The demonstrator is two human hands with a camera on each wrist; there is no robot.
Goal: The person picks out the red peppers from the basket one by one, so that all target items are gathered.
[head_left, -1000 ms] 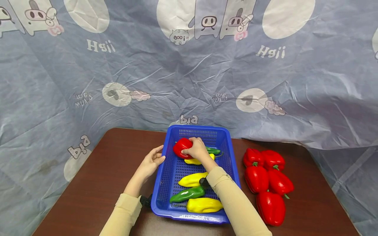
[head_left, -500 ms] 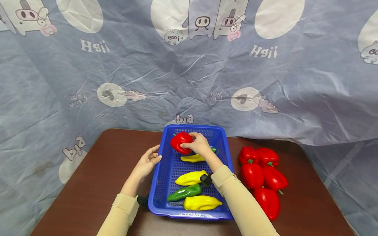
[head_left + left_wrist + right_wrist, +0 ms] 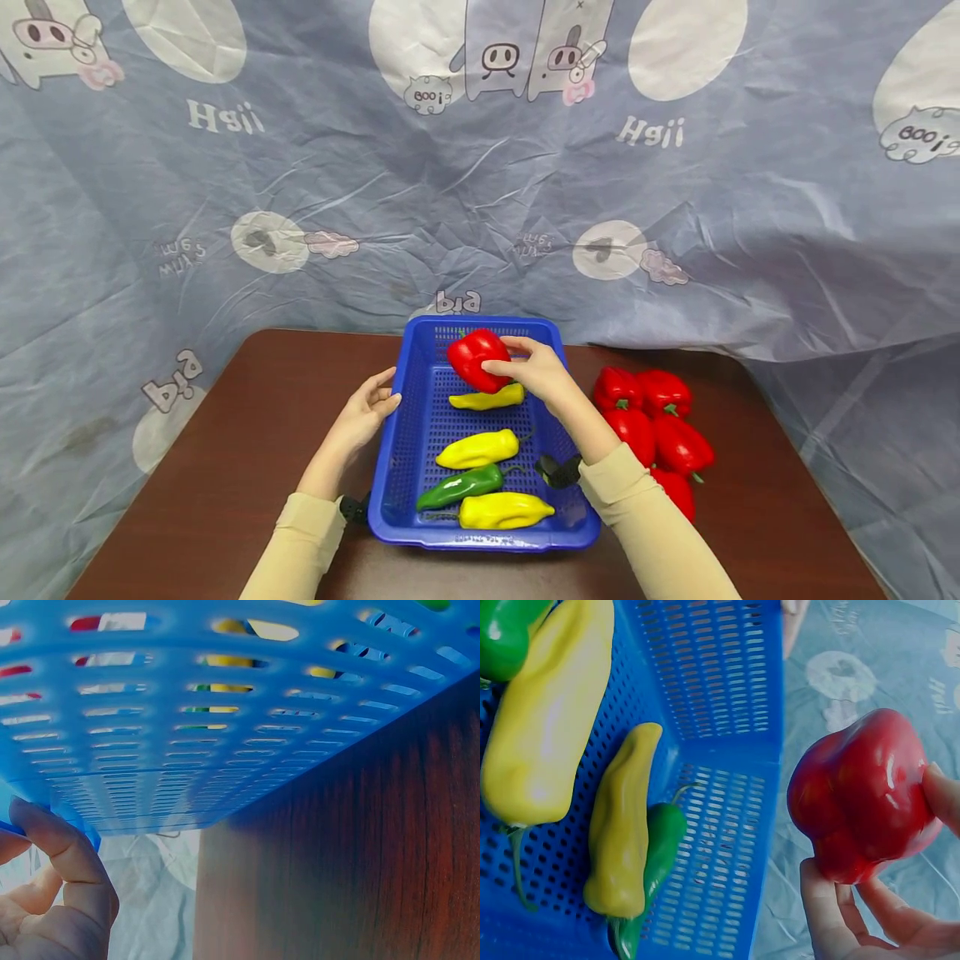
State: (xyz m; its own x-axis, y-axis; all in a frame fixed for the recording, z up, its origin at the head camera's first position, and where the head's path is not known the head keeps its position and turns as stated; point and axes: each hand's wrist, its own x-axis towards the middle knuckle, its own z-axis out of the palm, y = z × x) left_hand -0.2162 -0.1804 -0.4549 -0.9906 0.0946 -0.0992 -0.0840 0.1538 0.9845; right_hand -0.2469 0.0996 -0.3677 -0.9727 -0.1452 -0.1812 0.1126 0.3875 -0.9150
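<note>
My right hand (image 3: 532,371) grips a red bell pepper (image 3: 477,359) (image 3: 862,796), held up above the far end of the blue basket (image 3: 397,450) (image 3: 727,667). Inside the basket lie yellow peppers (image 3: 477,450) (image 3: 544,720) and a green pepper (image 3: 457,488) (image 3: 656,847). My left hand (image 3: 369,407) holds the basket's left rim, its fingers (image 3: 56,847) curled against the plastic wall (image 3: 225,690).
Several red bell peppers (image 3: 651,417) lie in a pile on the brown table (image 3: 225,467) right of the basket. A blue printed cloth (image 3: 675,208) hangs behind and drapes past the table's edges. Bare tabletop lies left of the basket.
My right hand has lifted the red pepper out of the basket's far end and carried it up and slightly right. The left hand stays on the rim.
</note>
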